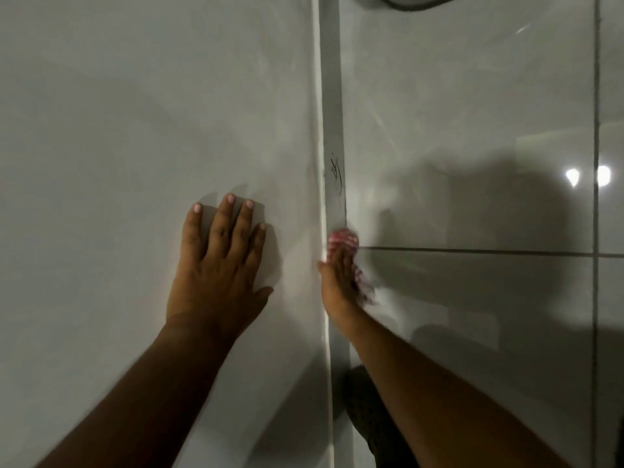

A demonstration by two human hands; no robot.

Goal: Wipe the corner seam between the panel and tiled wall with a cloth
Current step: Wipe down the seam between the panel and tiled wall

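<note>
A white panel (135, 113) fills the left half and glossy grey tiles (472, 130) the right, meeting at a vertical grey corner seam (332, 96). My left hand (217, 261) lies flat on the panel, fingers spread, holding nothing. My right hand (337, 282) presses a red-and-white checked cloth (342, 243) into the seam; the cloth sticks out past my fingertips and is blurred. Dark scribble marks (336, 172) sit on the seam a little above the cloth.
A horizontal grout line (472, 251) and a vertical one (596, 163) cross the tiles. A dark patterned thing (364, 417) lies low by the seam, under my right forearm. A dark curved edge (405, 3) shows at the top.
</note>
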